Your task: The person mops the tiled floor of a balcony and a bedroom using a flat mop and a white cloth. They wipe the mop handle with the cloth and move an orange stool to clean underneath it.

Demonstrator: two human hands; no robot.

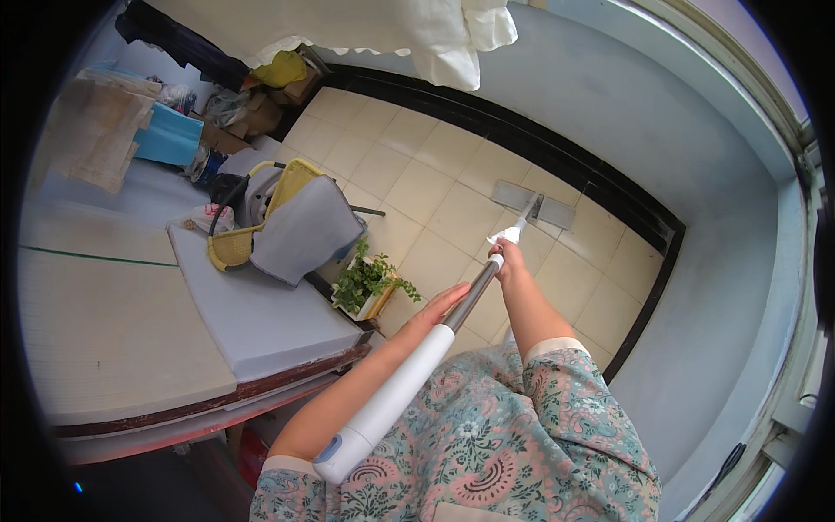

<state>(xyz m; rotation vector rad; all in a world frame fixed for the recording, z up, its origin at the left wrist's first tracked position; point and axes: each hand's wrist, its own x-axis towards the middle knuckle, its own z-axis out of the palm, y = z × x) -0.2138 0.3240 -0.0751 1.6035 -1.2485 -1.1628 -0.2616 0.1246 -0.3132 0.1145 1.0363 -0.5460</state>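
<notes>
A flat mop with a white and grey pole (391,400) slants from near my body toward the tiled floor. Its wide grey head (557,211) lies by the dark skirting. My right hand (509,259) is closed around the pole at the white collar, just below the metal section. Lower down, my left hand (442,306) lies along the metal section's left side with its fingers stretched out; part of its palm is hidden behind the pole.
At left, a bed edge (270,339) borders the floor, with a yellow-framed chair (304,209) draped in grey cloth beyond it. A potted green plant (370,283) stands beside the bed. White curtain fabric (409,35) hangs above; a window frame (783,209) lines the right.
</notes>
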